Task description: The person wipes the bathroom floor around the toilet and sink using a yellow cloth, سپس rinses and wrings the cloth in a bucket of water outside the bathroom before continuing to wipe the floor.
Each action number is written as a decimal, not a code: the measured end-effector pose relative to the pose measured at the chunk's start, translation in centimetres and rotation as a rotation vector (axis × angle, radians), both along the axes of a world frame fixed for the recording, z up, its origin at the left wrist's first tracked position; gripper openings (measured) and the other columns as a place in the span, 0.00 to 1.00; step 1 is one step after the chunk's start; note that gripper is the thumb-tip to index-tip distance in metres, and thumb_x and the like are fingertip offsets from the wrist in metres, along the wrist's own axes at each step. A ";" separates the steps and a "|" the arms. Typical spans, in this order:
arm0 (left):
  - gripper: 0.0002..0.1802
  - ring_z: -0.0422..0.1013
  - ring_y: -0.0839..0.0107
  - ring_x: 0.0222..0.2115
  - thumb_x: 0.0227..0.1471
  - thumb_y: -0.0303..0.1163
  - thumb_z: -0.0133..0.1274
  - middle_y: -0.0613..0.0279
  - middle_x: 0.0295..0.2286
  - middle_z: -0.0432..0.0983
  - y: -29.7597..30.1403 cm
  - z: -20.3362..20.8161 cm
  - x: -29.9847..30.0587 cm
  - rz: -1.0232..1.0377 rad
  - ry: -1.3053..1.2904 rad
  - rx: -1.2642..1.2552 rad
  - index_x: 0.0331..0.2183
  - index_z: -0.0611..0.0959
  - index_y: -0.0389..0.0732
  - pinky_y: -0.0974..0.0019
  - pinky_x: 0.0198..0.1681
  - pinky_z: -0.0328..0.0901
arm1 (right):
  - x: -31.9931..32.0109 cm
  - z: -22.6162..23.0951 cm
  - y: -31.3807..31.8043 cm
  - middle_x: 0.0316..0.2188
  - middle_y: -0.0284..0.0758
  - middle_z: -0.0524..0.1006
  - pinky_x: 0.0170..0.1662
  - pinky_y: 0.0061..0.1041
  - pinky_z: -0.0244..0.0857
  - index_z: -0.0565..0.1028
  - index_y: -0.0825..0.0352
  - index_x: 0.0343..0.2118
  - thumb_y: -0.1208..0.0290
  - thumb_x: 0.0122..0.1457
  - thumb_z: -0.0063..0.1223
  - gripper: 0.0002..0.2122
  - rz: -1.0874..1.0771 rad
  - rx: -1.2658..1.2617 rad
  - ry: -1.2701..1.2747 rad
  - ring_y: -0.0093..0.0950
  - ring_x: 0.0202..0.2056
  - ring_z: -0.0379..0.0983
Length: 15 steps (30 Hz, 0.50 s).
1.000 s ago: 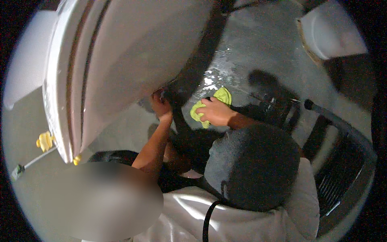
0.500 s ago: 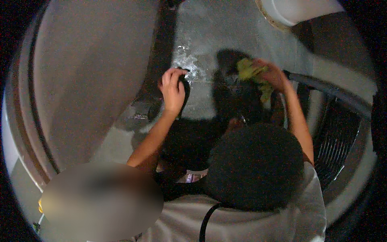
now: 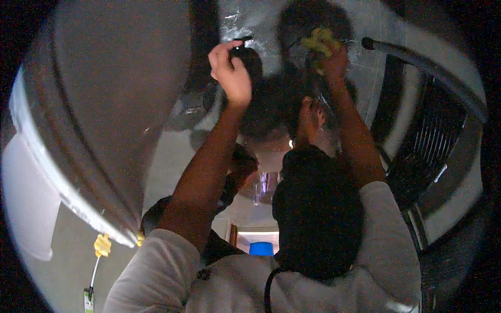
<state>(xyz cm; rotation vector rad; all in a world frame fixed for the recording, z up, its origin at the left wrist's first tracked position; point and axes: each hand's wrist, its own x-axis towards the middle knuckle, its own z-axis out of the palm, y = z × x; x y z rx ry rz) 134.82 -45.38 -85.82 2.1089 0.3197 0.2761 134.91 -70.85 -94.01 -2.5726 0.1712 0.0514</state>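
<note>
My left hand [image 3: 229, 73] is held over the wet grey floor [image 3: 263, 23] with its fingers curled. At its fingertips is a small dark thing [image 3: 244, 39], too dim to name. To the right, my right hand [image 3: 335, 63] is closed on a crumpled yellow-green cloth [image 3: 321, 41], which is low over the floor or against it. A dark shadow lies around the cloth. Both arms reach forward, either side of my knees.
My bare foot [image 3: 311, 116] is on the floor just behind the cloth. A black tube [image 3: 425, 65] and a dark ribbed rack [image 3: 441, 125] stand at right. A large grey panel [image 3: 120, 78] fills the left. A yellow object [image 3: 103, 244] and a blue one [image 3: 261, 249] show lower down.
The view has shifted, so floor, tube and both hands appear higher; the white rounded base at the upper right has gone from view. The cloth is slightly further left, still in my right hand.
</note>
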 end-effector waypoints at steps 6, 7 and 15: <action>0.18 0.65 0.57 0.37 0.35 0.15 0.39 0.53 0.33 0.67 0.9 4.4 -6.9 -0.030 0.036 0.030 0.30 0.78 0.42 0.62 0.41 0.59 | -12.4 -2.2 7.0 0.40 0.39 0.70 0.42 0.30 0.63 0.71 0.65 0.40 0.75 0.41 0.54 0.19 0.302 0.315 0.431 0.34 0.39 0.68; 0.18 0.65 0.57 0.37 0.35 0.15 0.39 0.53 0.33 0.67 1.1 5.4 -8.0 -0.036 0.036 0.029 0.30 0.78 0.42 0.62 0.41 0.59 | -14.1 -2.0 7.1 0.40 0.39 0.70 0.42 0.30 0.63 0.71 0.65 0.40 0.75 0.41 0.54 0.19 0.297 0.315 0.430 0.34 0.39 0.68; 0.09 0.66 0.61 0.36 0.42 0.21 0.44 0.56 0.31 0.70 6.1 15.5 -17.3 0.109 0.385 -0.170 0.29 0.77 0.40 0.64 0.42 0.58 | -13.5 15.0 7.3 0.37 0.38 0.72 0.42 0.28 0.65 0.69 0.70 0.42 0.71 0.48 0.50 0.17 -0.062 0.793 1.096 0.33 0.38 0.70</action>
